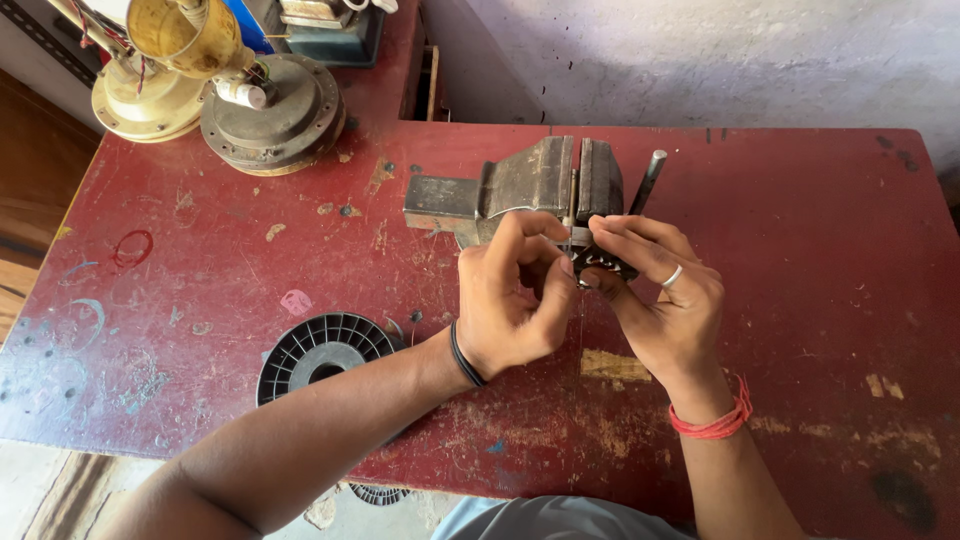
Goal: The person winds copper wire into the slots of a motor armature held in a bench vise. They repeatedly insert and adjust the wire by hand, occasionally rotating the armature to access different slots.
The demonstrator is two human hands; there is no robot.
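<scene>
A grey metal bench vise [530, 185] sits on a worn red table [250, 290], its handle rod [647, 180] sticking up at the right. In front of the vise jaws, both hands meet on a small dark toothed part [600, 262], a slotted core. My left hand [510, 295], with a black band on the wrist, pinches it from the left. My right hand [665, 300], with a ring and a red thread on the wrist, holds it from the right. A thin wire [580, 325] hangs down from the part.
A black ribbed plastic spool [320, 350] lies flat near the table's front edge, left of my left forearm. At the back left stand round metal motor housings [275, 110] and a brass-coloured part [175, 40]. A plastered wall [720, 60] rises behind the table.
</scene>
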